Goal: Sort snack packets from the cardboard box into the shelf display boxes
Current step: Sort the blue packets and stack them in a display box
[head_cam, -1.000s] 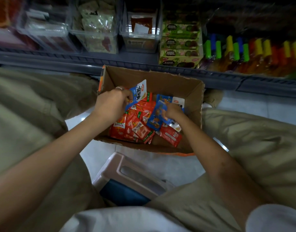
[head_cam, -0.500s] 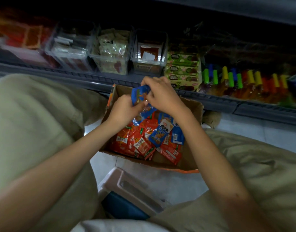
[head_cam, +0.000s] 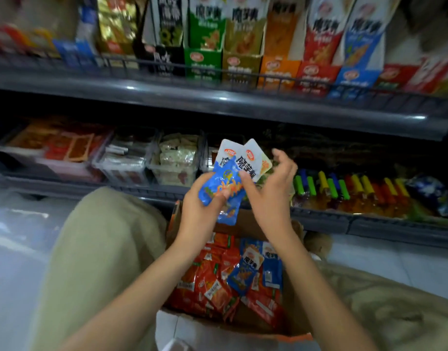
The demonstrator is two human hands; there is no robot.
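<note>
- While the person's legs in khaki trousers point(head_cam: 99, 249) flank it, the cardboard box point(head_cam: 297, 323) sits open on the floor between the knees, directly below both forearms.
- Above, the upper shelf point(head_cam: 218, 97) carries a row of upright shelf display boxes point(head_cam: 276, 69) in black, green, olive, orange, red and blue, standing side by side behind a wire rail.
- On the lower shelf sit clear bins point(head_cam: 177, 163) of pale packets, with coloured-capped tubes point(head_cam: 344, 186) to their right.
- Both hands are raised above the box, in front of the lower shelf.
- The left hand point(head_cam: 202, 198) has its fingers curled round the lower ends of the held packets, thumb laid across their front.
- The right hand point(head_cam: 271, 188) is loosely spread, fingers apart and slightly bent, its thumb tip touching the fan.
- The blue-and-white snack packets point(head_cam: 226, 181) fan upward from the left hand, white tops with dark lettering, blue bodies with orange print.
- Inside the box lie mostly red packets point(head_cam: 207, 282), with a few blue packets point(head_cam: 245, 273) on top toward the right.
</note>
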